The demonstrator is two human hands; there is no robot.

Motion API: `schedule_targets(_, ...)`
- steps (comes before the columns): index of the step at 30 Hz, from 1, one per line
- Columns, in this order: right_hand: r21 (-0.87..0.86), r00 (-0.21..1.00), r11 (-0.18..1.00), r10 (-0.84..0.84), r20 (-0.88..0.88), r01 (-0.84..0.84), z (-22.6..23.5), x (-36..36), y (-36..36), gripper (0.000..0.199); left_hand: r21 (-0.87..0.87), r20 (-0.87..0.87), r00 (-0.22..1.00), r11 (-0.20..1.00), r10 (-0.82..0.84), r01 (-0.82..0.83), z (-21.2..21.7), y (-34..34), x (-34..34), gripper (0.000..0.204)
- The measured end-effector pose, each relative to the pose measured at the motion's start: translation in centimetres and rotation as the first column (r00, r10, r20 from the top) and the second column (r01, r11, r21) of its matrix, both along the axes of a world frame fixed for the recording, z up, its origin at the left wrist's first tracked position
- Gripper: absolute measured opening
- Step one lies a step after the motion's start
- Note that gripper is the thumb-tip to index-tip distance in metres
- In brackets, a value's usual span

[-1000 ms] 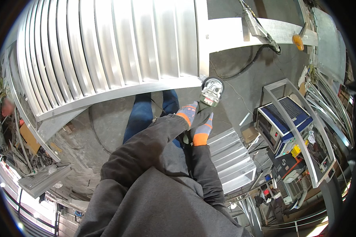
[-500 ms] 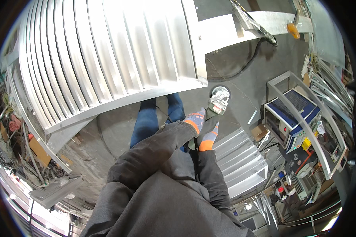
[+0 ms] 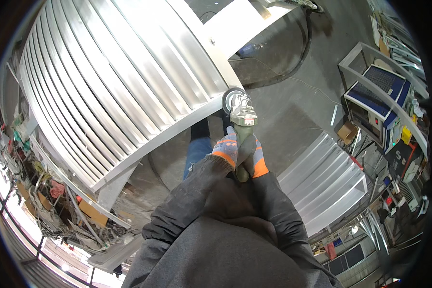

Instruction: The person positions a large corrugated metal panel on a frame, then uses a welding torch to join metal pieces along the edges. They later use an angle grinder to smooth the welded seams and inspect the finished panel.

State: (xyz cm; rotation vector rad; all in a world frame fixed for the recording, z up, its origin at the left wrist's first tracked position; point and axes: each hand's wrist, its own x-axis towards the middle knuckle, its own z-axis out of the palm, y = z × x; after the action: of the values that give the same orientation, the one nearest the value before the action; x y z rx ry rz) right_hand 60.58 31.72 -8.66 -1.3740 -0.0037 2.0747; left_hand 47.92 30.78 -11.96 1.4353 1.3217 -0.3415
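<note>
Both of my gloved hands hold an angle grinder (image 3: 245, 115) with a silver head and a dark green body. My left hand (image 3: 227, 144), in a grey and orange glove, is closed round the left side of the body. On the right side, my right hand (image 3: 258, 157) grips it, its fingers partly hidden behind the tool. The grinder's disc (image 3: 229, 100) is at the near right corner of a large slatted metal panel (image 3: 177, 126). Disc and frame overlap there; whether they touch I cannot tell.
A smaller slatted metal panel (image 3: 321, 180) lies to my right. Farther right, a blue and white machine (image 3: 381, 91) stands behind a bent metal frame (image 3: 365, 79). A dark hose (image 3: 306, 53) curves over the floor. Scrap (image 3: 57, 192) is heaped at the left.
My hands have brought the grinder left and toward the panel's corner. The view has turned, so the panel appears more tilted and the smaller panel farther right.
</note>
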Motion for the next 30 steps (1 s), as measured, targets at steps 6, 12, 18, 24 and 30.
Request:
schedule_targets(6, 0.245, 0.854, 0.873, 0.292, 0.430, -0.422, -1.6, 0.2, -1.5, 0.050, -0.013, 0.007, 0.991, 0.991, 0.135, -0.134, 1.2, 0.8, -0.3, 0.051)
schedule_targets(12, 0.060, 0.998, 0.997, 0.045, -0.032, -0.043, -2.3, 0.4, -1.3, 0.043, -0.037, -0.057, 0.978, 0.979, 0.198, -0.200, 4.1, 2.4, -0.2, 0.053)
schedule_targets(18, 0.242, 0.946, 0.920, 0.268, 0.184, -0.308, -1.0, 0.7, -1.1, 0.037, -0.083, -0.060, 0.969, 0.966, 0.238, -0.243, 5.8, 3.3, -0.2, 0.058)
schedule_targets(24, 0.186, 0.996, 0.979, 0.071, 0.058, -0.081, -4.4, 0.7, -2.9, 0.041, 0.097, -0.124, 0.946, 0.945, -0.300, 0.313, 4.3, 2.5, -0.2, 0.051)
schedule_targets(30, 0.133, 0.997, 0.989, 0.065, 0.044, -0.070, -7.2, 0.9, -4.9, 0.035, 0.003, -0.018, 0.996, 0.996, 0.090, -0.090, 4.1, 2.7, -0.3, 0.063)
